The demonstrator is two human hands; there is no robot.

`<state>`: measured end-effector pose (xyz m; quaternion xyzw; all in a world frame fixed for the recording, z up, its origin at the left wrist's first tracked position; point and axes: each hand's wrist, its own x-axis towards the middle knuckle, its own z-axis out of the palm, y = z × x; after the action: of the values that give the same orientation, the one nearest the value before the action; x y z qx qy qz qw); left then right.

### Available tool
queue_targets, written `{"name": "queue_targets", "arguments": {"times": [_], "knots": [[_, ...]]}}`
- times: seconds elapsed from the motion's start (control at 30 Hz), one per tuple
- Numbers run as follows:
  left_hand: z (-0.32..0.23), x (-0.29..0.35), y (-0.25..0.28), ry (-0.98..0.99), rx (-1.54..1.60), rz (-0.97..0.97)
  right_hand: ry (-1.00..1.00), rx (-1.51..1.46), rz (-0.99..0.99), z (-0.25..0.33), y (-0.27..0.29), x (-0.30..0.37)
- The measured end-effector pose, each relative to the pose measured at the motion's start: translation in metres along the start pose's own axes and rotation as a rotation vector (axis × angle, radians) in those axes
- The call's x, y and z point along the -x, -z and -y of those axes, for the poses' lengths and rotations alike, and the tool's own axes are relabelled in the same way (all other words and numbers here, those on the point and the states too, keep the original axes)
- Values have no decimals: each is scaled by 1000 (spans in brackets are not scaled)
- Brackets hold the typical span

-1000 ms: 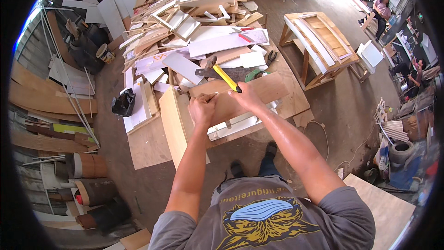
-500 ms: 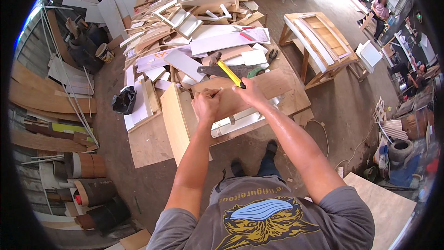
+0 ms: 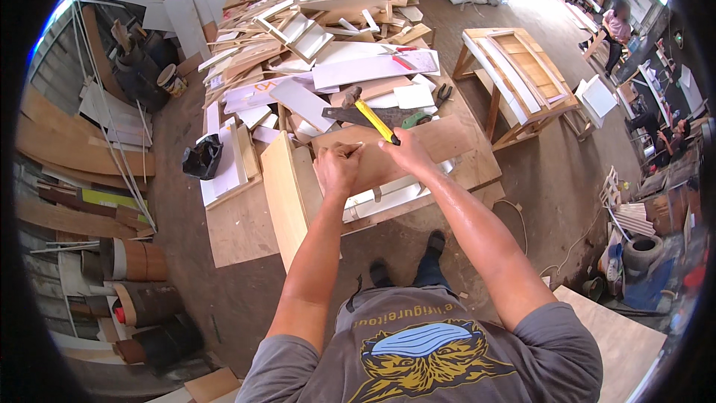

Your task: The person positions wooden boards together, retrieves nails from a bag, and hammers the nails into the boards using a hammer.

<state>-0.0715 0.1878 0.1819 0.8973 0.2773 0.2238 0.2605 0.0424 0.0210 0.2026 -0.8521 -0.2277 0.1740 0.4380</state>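
Observation:
My right hand [image 3: 409, 154] grips a hammer [image 3: 377, 121] by the dark end of its yellow handle. The hammer's head is raised toward the scrap pile, left of and beyond that hand. With fingers pinched together, my left hand [image 3: 338, 169] rests at the left part of a brown board [image 3: 444, 142]; what it pinches is too small to make out. The board lies over a white-faced wooden frame [image 3: 395, 198] near the table's front edge. Left of my left hand stands a pale wooden panel [image 3: 280, 194]. Just beyond the board lies a handsaw [image 3: 382, 115] with a green handle.
Wood offcuts [image 3: 298, 30] are heaped over the table's far part. Black-handled pliers [image 3: 444, 94] and a red-handled tool [image 3: 403, 62] lie nearby. A black plastic bag [image 3: 203, 157] sits at the left. Another wooden table [image 3: 522, 78] stands to the right; a person [image 3: 617, 30] is beyond it.
The view has shifted slightly. Both hands keep nearly the same place at the board, with the hammer still raised and the left fingers still pinched.

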Motion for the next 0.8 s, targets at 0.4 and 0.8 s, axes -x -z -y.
{"name": "queue_targets", "arguments": {"times": [0.4,0.8], "knots": [[4,0,0,-18,-14,12,-13,14,5,1,-2,0],[0,5,-2,-72,-28,-62,119,111,-28,-1,38,76]]}}
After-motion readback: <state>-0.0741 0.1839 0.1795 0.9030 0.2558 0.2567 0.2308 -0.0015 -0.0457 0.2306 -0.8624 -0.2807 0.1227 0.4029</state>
